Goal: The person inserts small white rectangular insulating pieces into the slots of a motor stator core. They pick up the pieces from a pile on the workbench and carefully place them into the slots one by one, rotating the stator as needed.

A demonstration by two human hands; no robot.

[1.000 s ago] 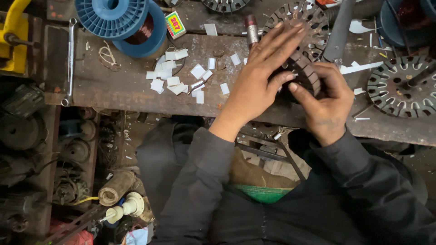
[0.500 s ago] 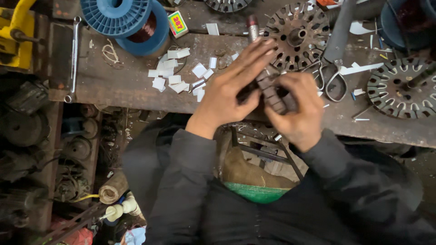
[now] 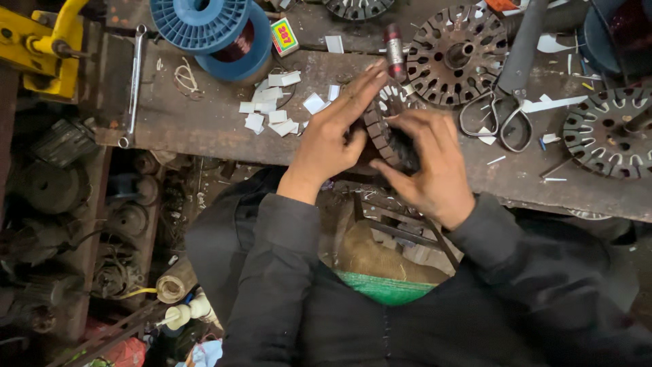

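Note:
Both my hands hold a round slotted metal motor core (image 3: 382,122) tilted on edge at the near edge of the workbench (image 3: 204,129). My left hand (image 3: 336,132) cups its left side with the fingers stretched along the top. My right hand (image 3: 428,163) grips its right side, thumb pressed at the slots. Small white paper slips (image 3: 272,102) lie scattered just left of my left hand. A red-tipped cylindrical tool (image 3: 394,42) lies just beyond the core.
Other slotted cores lie on the bench at upper middle (image 3: 458,54) and at the far right (image 3: 611,132). Scissors (image 3: 506,115) rest between them. A blue wire spool (image 3: 217,30), a wrench (image 3: 132,85) and a yellow vise (image 3: 44,47) sit left. Old motor parts fill the floor below.
My hands have drawn the core back left and nearer to me, off the larger slotted core. The left hand has slid from covering it to cupping its side.

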